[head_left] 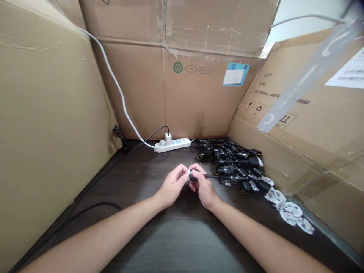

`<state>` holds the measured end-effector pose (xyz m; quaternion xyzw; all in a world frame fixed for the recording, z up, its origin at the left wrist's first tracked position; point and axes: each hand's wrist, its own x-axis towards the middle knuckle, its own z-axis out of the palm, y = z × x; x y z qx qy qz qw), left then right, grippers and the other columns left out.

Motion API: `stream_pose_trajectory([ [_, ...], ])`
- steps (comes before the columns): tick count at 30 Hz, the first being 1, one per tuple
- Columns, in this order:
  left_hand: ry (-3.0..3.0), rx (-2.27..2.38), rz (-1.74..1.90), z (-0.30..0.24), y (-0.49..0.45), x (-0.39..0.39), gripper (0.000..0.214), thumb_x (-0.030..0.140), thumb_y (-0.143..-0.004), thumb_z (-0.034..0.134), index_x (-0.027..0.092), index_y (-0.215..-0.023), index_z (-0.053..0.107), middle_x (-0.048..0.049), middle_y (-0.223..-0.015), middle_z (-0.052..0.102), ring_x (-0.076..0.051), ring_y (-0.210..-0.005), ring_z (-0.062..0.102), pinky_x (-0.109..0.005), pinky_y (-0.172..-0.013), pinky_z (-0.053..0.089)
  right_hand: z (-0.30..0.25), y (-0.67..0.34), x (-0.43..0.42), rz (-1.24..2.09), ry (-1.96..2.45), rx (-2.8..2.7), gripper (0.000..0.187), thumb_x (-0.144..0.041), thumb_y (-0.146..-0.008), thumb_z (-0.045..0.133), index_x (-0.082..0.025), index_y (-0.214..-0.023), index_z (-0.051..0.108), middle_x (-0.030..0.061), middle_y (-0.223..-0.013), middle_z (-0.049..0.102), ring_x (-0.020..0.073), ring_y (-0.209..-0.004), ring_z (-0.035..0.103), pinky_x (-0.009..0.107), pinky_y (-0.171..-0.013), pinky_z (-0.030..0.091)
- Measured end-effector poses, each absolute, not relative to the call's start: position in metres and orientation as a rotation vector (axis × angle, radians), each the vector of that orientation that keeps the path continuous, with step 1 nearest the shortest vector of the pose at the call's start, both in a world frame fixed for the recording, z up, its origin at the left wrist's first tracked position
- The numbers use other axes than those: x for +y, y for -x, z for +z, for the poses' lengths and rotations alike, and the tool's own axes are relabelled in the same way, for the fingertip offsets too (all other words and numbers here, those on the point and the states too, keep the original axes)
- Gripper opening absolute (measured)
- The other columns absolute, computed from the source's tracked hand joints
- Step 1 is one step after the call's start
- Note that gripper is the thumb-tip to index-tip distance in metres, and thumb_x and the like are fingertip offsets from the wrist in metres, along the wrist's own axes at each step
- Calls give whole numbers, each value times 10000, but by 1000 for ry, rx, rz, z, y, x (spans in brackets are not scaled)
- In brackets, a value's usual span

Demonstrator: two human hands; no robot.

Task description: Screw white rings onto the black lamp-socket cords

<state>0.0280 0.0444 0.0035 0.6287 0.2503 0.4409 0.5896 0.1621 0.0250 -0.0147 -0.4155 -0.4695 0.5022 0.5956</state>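
Note:
Over the middle of the dark table, both hands meet at a black cylindrical cable end [194, 175]. My right hand [205, 188] is closed round its black body, and a dark cable trails from it toward the right. A small white disc [189, 174] sits at the left end of the black piece. My left hand [174, 185] pinches this white disc between thumb and fingers. Fingers partly cover the spot where the two pieces meet, so I cannot tell whether they are joined.
A pile of black cabled parts [230, 163] lies at the right, with several white round discs [292, 210] nearer me. Behind is a white power strip [173, 145] holding a plug. Cardboard boxes [199, 102] wall three sides. A black cable [93, 184] runs along the left.

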Motion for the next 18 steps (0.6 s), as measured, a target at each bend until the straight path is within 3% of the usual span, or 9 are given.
stream_pose_trajectory([
  [8, -1477, 568, 1007, 4, -28, 44, 291, 438, -863, 593, 192, -768, 471, 24, -688, 546, -120, -613, 528, -251, -606, 435, -14, -162, 26, 1159, 980, -1120, 207, -395, -844, 547, -217, -756, 489, -70, -588, 456, 86, -437, 382, 204, -400, 273],
  [18, -1468, 568, 1029, 0, -30, 45, 263, 411, -885, 587, 184, -790, 495, 6, -720, 604, -147, -659, 607, -284, -671, 494, -19, -165, 27, 1192, 922, -1084, 196, -404, -865, 552, -215, -813, 545, -59, -623, 482, 91, -451, 399, 211, -404, 264],
])
